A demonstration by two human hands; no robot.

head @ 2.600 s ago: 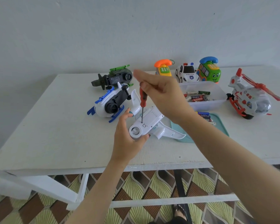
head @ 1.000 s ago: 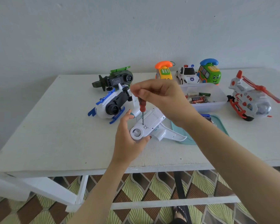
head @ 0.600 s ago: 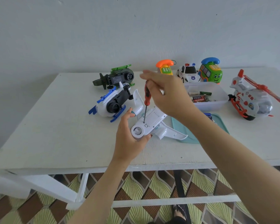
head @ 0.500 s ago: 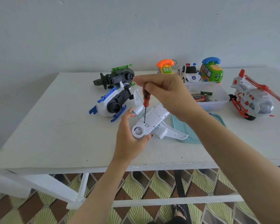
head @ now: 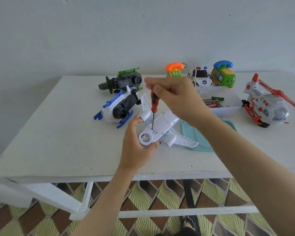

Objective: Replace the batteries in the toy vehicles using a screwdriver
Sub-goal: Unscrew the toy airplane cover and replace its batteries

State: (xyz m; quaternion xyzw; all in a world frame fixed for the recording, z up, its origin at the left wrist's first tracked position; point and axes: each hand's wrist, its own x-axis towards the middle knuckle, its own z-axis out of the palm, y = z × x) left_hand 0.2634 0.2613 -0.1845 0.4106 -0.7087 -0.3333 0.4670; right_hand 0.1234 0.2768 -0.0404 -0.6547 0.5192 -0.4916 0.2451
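Note:
A white toy airplane (head: 165,128) lies belly-up on the white table (head: 58,133), its battery cover facing me. My left hand (head: 134,147) grips the plane's nose end from the left. My right hand (head: 175,97) pinches the top of a red-and-black screwdriver (head: 154,103). The screwdriver stands nearly upright, with its tip in a screw at the cover's near edge.
A blue-and-white toy helicopter (head: 117,108) and a dark green one (head: 124,80) lie behind the plane. A clear tub (head: 228,109) holds batteries, with a teal lid (head: 199,140) in front. Toy phone (head: 174,69), police car (head: 201,77), green bus (head: 223,75) and red-white helicopter (head: 267,103) stand right.
My right hand's fingers have kept shifting around the screwdriver's handle, turning it, while the tip stays in the same screw. My left hand and the plane have barely moved.

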